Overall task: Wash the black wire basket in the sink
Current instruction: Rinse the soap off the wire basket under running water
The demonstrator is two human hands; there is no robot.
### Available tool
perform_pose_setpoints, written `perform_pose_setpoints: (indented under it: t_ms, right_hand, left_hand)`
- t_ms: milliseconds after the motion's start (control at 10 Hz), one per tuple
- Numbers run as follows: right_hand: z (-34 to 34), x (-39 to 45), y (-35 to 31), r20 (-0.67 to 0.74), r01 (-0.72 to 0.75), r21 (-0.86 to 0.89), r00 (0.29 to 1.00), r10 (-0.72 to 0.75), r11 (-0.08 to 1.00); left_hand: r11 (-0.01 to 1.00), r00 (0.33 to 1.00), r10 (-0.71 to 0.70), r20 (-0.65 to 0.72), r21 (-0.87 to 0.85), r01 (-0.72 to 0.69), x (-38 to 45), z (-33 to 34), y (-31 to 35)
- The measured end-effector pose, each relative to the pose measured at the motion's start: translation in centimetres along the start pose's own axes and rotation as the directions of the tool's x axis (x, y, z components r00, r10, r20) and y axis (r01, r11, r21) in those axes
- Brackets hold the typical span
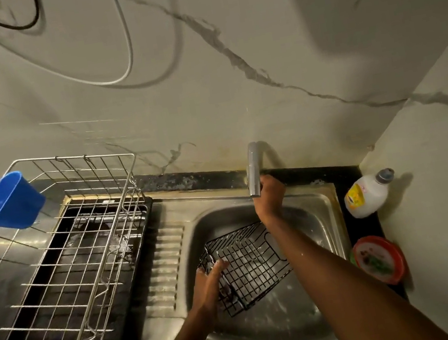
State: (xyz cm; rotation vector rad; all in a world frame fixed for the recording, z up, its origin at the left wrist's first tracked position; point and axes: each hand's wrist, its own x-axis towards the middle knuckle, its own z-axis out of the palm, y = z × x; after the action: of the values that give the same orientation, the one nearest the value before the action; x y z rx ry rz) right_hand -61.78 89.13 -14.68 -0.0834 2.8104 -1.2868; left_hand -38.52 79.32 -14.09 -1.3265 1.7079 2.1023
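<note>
Basket: black wire basket sits tilted inside the sink, one corner raised, open mesh facing up and toward me.
Left grip: my left hand holds the basket's near-left edge, fingers curled round the wire, steadying it in the basin.
Right grip: my right hand reaches over the basket to the faucet, fingers wrapped about its lower end; arm crosses above the basket's right side.
Water: I cannot tell whether any stream is running; wet streaks show on the basin floor.
Step in hand: judged as setting the water or aiming the spout before the rinse.
Next move: calls for bringing the mesh under the outlet and turning it so every side is reached, left grip kept firm on slippery wire.
Soap: white bottle stands on the dark surface right of the sink, near a red-rimmed lid.
Left side: drying rack with a blue cup hooked on it.
</note>
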Motion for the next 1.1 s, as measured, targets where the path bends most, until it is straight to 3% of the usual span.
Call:
perform_pose_setpoints:
  t_ms: [100, 200, 300, 400, 500, 600, 700, 800, 900, 1000, 1100]
  right_hand:
    - [1.0, 0.7, 0.2, -0.064, -0.132, 0.254, 0.986, 0.152, 0.958]
    - [2.6, 0.7, 0.4, -0.063, -0.257, 0.6, 0.929, 0.365, 0.757]
    - [3.8, 1.0, 0.9, 0.003, -0.204, 0.48, 0.973, 0.231, 0.853]
    - [4.7, 0.9, 1.7, 0.188, -0.254, 0.433, 0.964, 0.189, 0.865]
    - [2.6, -0.9, 0.0, 0.285, -0.211, 0.276, 0.95, 0.13, 0.938]
    - [3.3, -0.5, -0.5, 0.263, -0.25, 0.371, 0.952, 0.158, 0.894]
    - [2.9, -1.4, -2.2, 0.188, -0.5, 0.576, 0.851, 0.49, 0.647]
    - [1.1, -2.3, -2.2, 0.386, -0.515, 0.835, 0.799, 0.461, 0.193]
    - [1.3, -2.4, -2.5, 0.533, -0.575, 0.817, 0.737, 0.416, -0.029]
    - [2.8, -2.3, -3.3, 0.163, -0.577, 0.559, 0.78, 0.604, 0.595]
    - [2.5, -2.5, -2.8, 0.02, -0.433, 0.296, 0.894, 0.447, 0.851]
  left_hand:
    - [0.999, 1.0, -0.011, 0.021, -0.031, 0.011, 1.1, 0.1, 0.1]
    - [1.0, 1.0, -0.002, 0.007, -0.017, 0.002, 2.2, 0.0, -0.4]
    - [1.0, 1.0, -0.009, 0.012, -0.02, 0.009, 2.3, -0.2, -0.4]
    - [0.998, 0.999, -0.037, 0.023, -0.042, 0.038, 2.2, -0.4, -0.4]
    - [1.0, 0.999, -0.023, -0.05, -0.021, 0.022, 2.5, -0.9, -0.5]
    - [0.999, 0.997, -0.03, -0.066, -0.014, 0.029, 2.3, -1.1, 0.0]
    - [1.0, 0.995, 0.002, -0.098, 0.023, 0.0, 2.5, -1.5, -0.3]
    - [0.998, 0.996, 0.034, -0.081, 0.064, -0.029, 3.4, -2.2, -1.5]
    - [0.995, 0.995, 0.039, -0.087, 0.099, -0.03, 2.5, -2.0, -0.3]
    - [0.993, 0.996, 0.024, -0.083, 0.118, -0.014, 1.4, -1.6, 0.9]
    - [0.983, 0.997, 0.025, -0.071, 0.185, -0.012, 1.8, -1.5, 0.6]
